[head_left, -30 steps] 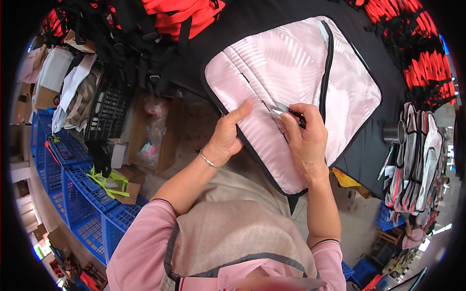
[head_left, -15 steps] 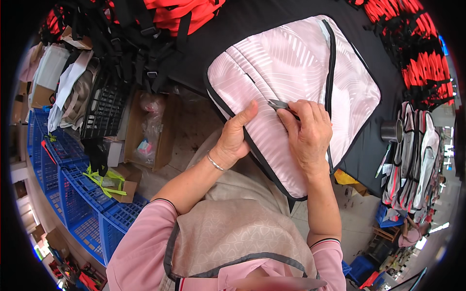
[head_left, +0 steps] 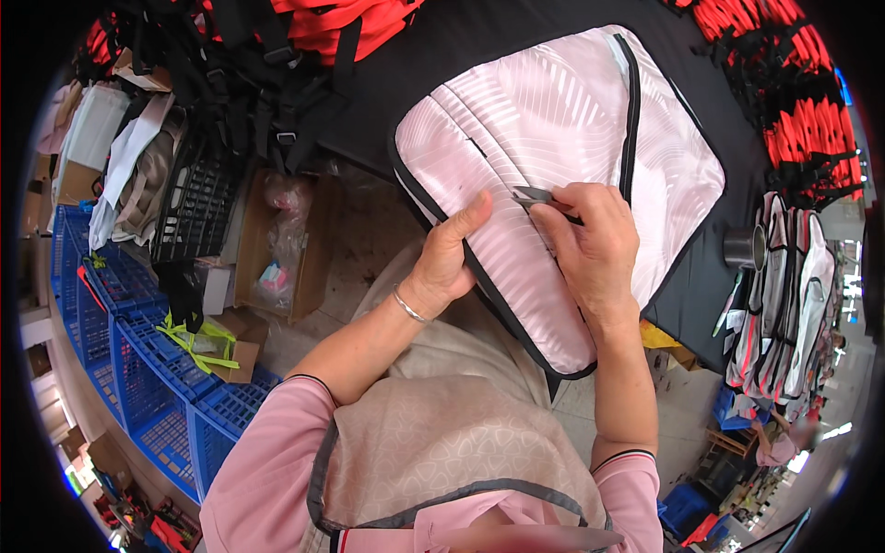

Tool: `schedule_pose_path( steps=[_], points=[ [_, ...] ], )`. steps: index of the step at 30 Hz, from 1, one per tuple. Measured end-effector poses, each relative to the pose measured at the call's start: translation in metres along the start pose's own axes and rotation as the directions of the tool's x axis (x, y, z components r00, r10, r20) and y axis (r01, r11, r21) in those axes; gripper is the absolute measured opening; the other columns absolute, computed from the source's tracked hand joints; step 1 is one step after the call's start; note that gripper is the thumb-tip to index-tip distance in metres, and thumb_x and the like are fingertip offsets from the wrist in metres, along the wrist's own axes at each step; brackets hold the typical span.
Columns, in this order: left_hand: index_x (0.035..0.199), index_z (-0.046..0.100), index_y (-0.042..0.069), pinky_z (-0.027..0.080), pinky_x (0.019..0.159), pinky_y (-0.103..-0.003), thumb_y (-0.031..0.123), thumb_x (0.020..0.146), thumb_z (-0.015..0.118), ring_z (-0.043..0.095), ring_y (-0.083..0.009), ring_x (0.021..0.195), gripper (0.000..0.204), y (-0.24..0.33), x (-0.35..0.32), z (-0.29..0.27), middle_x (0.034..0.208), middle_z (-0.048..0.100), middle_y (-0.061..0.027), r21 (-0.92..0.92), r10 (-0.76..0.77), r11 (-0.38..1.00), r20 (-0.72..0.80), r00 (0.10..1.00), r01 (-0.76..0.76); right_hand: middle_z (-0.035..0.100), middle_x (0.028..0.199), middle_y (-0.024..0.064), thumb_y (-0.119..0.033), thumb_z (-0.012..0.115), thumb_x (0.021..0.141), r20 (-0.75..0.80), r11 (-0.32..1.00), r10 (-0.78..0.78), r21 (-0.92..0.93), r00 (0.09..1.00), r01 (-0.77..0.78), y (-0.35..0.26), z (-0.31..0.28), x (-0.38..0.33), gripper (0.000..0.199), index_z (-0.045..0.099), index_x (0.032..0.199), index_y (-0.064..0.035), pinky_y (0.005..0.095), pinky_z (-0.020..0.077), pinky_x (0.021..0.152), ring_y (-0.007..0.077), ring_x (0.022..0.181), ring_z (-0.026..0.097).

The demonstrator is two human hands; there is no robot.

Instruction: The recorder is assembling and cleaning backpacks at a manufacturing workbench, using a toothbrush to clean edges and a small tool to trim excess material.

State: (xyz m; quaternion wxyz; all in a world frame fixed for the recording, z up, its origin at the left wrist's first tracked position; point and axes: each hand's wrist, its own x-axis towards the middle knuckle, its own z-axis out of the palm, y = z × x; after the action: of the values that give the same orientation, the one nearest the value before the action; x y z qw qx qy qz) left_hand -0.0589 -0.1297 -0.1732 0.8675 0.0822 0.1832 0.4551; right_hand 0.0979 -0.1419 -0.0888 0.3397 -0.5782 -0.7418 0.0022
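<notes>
A pale pink patterned fabric panel [head_left: 553, 101] with black bound edges and a black zipper [head_left: 631, 120] lies slanted over the dark table. My left hand [head_left: 449, 253] grips its near left edge, thumb on top and the fingers hidden underneath. Small dark thread snips [head_left: 533, 195] are in my right hand [head_left: 599, 244], their blades parted and pointing left, just above the panel near a seam line [head_left: 498, 166]. My right hand's curled fingers cover most of the handles. Whether a thread lies between the blades is too small to tell.
Red and black strapped pieces [head_left: 355, 28] are piled at the far left and far right. A metal cup [head_left: 743, 247] stands at the table's right edge, beside hanging bound panels [head_left: 784, 295]. Blue crates [head_left: 138, 369], a black crate [head_left: 194, 203] and a cardboard box [head_left: 313, 249] stand left.
My right hand has shifted slightly right and turned, and the snips' blades are now spread wider. My left hand keeps its hold on the panel's edge.
</notes>
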Motion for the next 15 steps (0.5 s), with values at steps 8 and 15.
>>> schedule_pose_path(
  steps=[8, 15],
  points=[
    [0.131, 0.050, -0.001, 0.044, 0.102, -0.038, 0.034, 0.089, 0.071, 0.056, -0.0233, 0.116, 0.059, 0.000, 0.003, -0.003, 0.125, 0.059, -0.0116, -0.001, -0.015, 1.000, -0.012, 1.000, 0.015, 0.062, 0.074, 0.0058, -0.016, 0.080, 0.074, 0.072, 0.995, 0.047, 0.089, 0.996, -0.053, 0.006, -0.010, 0.002, 0.022, 0.061, 0.082, -0.0063, 0.0359, 0.0443, 0.064, 0.0253, 0.069, 0.057],
    [0.130, 0.051, -0.001, 0.044, 0.103, -0.037, 0.034, 0.089, 0.072, 0.056, -0.0233, 0.116, 0.058, -0.001, 0.004, -0.005, 0.124, 0.059, -0.0110, 0.005, -0.009, 1.000, -0.034, 0.999, 0.009, 0.062, 0.076, 0.0044, -0.013, 0.080, 0.074, 0.097, 0.988, -0.149, -0.035, 0.984, 0.153, 0.012, -0.006, 0.003, 0.021, 0.062, 0.083, -0.0065, 0.0360, 0.0437, 0.065, 0.0246, 0.069, 0.057]
  ],
)
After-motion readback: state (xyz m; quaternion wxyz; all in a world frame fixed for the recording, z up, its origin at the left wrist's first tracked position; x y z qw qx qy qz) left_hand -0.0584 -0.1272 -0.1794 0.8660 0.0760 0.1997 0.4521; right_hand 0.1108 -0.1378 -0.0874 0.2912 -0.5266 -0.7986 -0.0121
